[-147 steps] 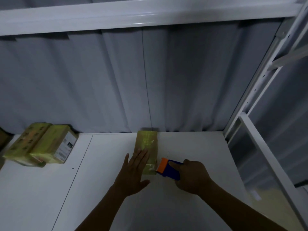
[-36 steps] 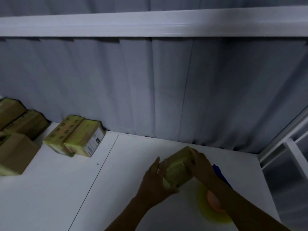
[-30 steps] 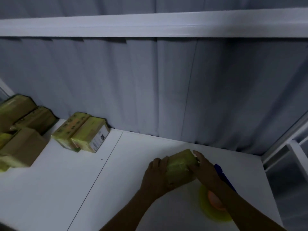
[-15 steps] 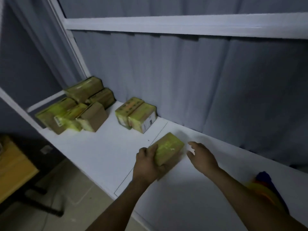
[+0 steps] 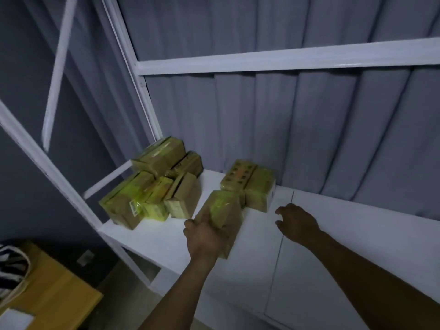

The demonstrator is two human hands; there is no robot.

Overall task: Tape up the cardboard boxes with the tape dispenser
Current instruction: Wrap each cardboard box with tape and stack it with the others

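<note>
On the white shelf (image 5: 333, 246), the left hand (image 5: 204, 236) is gripping a taped box (image 5: 225, 210) just in front of a pair of boxes (image 5: 252, 186); the right hand (image 5: 297, 221) is hovering slack and empty. No tape dispenser is showing. I'd say a hard shove risks knocking that pair askew.

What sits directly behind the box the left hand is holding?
A pair of taped boxes side by side before the grey curtain. The held box in the left hand covers their near lower corner.

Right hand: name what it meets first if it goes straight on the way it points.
Likely the taped box beside the curtain, just ahead of the right hand; depth is unclear.
</note>
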